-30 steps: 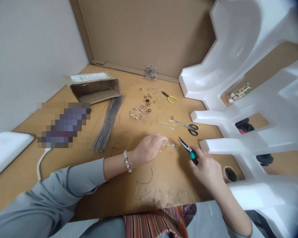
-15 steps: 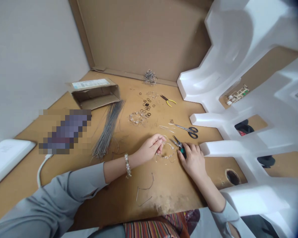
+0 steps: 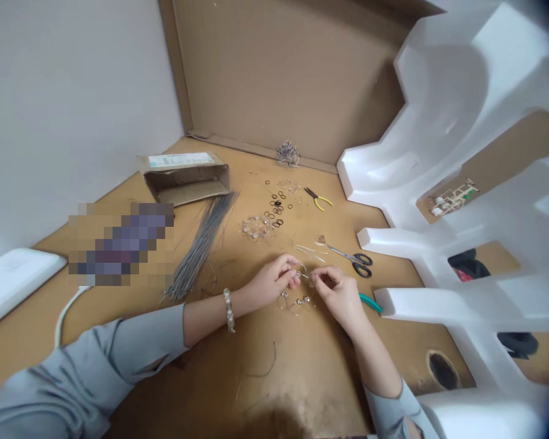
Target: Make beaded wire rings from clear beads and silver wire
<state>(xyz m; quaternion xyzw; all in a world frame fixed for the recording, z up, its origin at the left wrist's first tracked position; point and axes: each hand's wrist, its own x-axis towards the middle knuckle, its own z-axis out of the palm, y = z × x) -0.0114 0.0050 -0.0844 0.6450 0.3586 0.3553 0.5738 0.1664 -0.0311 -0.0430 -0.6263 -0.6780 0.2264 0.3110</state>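
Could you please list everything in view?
Beaded wire: one, clear, between both hands
Beaded loop: one, clear, table centre
Small rings: many, black, beyond loop
Wire tangle: one, silver, far edge
Wire bundle: one, grey, left
Loose wires: several, dark, near
Pliers: one, yellow-handled, far right
Scissors: one, black-handled, right
Handle: one, teal, by foam
Box: one, brown, far left
Blurred item: one, purplish, left
Slab: one, white, left edge
Foam: white, right
Panel: one, brown, back
Table: one, tan, beneath
Bracelet: one, pale, left wrist
Sleeves: two, grey
Hands: two, bare, centre
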